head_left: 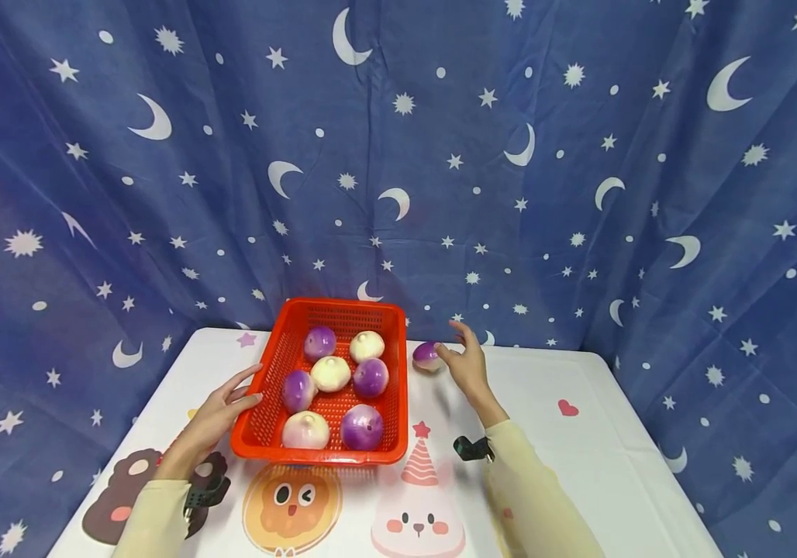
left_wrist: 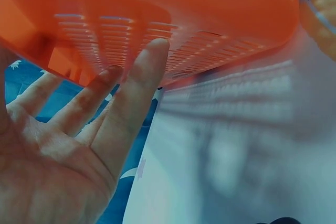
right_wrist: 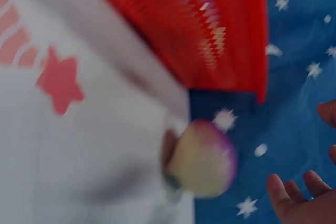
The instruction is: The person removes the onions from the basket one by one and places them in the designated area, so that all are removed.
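A red plastic basket stands on the white table and holds several purple and white onions. My left hand lies with straight fingers against the basket's left wall. One more purple and white onion sits on the table just right of the basket, blurred in the right wrist view. My right hand is right beside it with fingers spread and relaxed, fingertips close to it; contact cannot be made out.
A blue curtain with moons and stars hangs behind and around the table. Cartoon prints cover the table's near side. Bare tabletop lies to the right of my right arm.
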A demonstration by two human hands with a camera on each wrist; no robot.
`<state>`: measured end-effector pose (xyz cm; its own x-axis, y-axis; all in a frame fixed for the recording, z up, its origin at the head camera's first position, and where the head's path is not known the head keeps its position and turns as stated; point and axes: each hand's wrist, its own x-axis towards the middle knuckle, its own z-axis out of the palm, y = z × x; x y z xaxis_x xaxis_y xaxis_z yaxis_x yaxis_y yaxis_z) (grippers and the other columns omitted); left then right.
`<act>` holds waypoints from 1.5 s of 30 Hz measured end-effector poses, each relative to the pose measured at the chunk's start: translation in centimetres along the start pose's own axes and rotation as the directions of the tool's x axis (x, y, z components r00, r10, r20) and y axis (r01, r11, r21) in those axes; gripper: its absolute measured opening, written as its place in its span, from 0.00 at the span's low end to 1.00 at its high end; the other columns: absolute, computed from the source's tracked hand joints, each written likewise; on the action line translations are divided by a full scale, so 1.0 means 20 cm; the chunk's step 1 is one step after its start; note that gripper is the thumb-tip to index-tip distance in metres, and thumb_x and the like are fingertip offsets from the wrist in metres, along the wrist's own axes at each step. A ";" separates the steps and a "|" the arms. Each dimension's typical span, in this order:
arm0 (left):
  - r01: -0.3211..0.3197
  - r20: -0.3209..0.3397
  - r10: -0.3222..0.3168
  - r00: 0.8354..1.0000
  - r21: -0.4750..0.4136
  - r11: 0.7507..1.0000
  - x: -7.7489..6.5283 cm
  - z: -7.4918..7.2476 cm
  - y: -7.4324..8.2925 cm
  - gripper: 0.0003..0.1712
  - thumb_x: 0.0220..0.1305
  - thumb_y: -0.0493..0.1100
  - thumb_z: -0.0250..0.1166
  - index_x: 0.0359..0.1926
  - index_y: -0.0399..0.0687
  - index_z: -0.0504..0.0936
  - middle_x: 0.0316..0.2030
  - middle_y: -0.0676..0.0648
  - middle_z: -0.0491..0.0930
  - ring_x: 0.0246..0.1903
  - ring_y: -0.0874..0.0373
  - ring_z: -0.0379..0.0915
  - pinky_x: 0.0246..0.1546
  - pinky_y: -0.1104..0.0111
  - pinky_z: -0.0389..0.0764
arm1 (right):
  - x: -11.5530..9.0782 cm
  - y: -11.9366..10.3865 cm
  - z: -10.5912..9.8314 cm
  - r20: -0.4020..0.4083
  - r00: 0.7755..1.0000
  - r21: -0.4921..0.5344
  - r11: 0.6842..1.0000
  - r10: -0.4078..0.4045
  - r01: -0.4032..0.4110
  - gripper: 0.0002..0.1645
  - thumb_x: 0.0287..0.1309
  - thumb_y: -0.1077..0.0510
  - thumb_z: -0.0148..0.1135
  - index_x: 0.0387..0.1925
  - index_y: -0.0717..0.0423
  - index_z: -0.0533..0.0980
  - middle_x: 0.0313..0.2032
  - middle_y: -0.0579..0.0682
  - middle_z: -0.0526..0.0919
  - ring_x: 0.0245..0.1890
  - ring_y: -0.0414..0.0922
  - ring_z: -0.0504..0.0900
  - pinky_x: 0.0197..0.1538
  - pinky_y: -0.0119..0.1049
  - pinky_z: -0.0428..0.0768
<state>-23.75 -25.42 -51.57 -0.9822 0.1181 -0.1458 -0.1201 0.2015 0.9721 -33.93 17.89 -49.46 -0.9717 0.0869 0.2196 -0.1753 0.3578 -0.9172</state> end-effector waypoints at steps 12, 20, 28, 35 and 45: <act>0.008 -0.010 -0.008 1.000 0.009 1.000 -0.01 0.00 0.00 0.39 0.72 0.47 0.57 0.77 0.59 0.50 0.70 0.30 0.62 0.61 0.35 0.72 0.50 0.53 0.83 | -0.11 -0.22 0.00 0.055 0.997 0.097 0.994 -0.059 0.053 0.34 0.58 0.61 0.67 0.65 0.45 0.68 0.68 0.49 0.67 0.69 0.52 0.68 0.65 0.48 0.75; 0.011 -0.004 -0.011 1.000 0.006 1.000 -0.01 -0.01 -0.01 0.39 0.72 0.46 0.58 0.77 0.59 0.51 0.69 0.30 0.62 0.60 0.36 0.73 0.49 0.53 0.84 | -0.21 -0.32 -0.01 0.103 0.992 0.108 0.992 -0.069 0.057 0.35 0.57 0.63 0.66 0.65 0.43 0.68 0.68 0.48 0.68 0.68 0.50 0.70 0.64 0.48 0.76; -0.010 -0.011 0.011 1.000 0.010 1.000 0.00 0.00 0.01 0.39 0.72 0.47 0.58 0.77 0.59 0.51 0.69 0.29 0.62 0.60 0.35 0.73 0.49 0.54 0.84 | -0.28 -0.39 0.00 0.157 0.982 0.168 0.982 -0.108 0.081 0.35 0.57 0.63 0.67 0.65 0.46 0.68 0.68 0.51 0.69 0.67 0.53 0.71 0.62 0.48 0.77; -0.008 -0.016 0.009 1.000 0.011 1.000 0.00 0.00 0.01 0.39 0.72 0.47 0.58 0.77 0.58 0.51 0.69 0.29 0.62 0.60 0.35 0.73 0.49 0.53 0.84 | -0.33 -0.41 0.05 0.228 0.965 0.167 0.981 -0.132 0.095 0.34 0.57 0.59 0.68 0.65 0.47 0.68 0.65 0.53 0.72 0.65 0.60 0.72 0.62 0.52 0.78; -0.006 -0.015 0.005 1.000 0.000 1.000 -0.01 0.00 0.01 0.38 0.72 0.46 0.57 0.77 0.57 0.51 0.70 0.29 0.62 0.61 0.35 0.72 0.50 0.53 0.83 | -0.40 -0.44 0.15 0.310 0.944 0.137 0.988 -0.113 0.074 0.33 0.56 0.63 0.67 0.64 0.52 0.70 0.64 0.55 0.72 0.65 0.60 0.71 0.62 0.55 0.76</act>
<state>-23.56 -25.32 -51.36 -0.9849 0.1050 -0.1378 -0.1147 0.2004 0.9730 -25.18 11.27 -44.12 -0.9465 -0.2464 0.2084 -0.2665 0.2324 -0.9354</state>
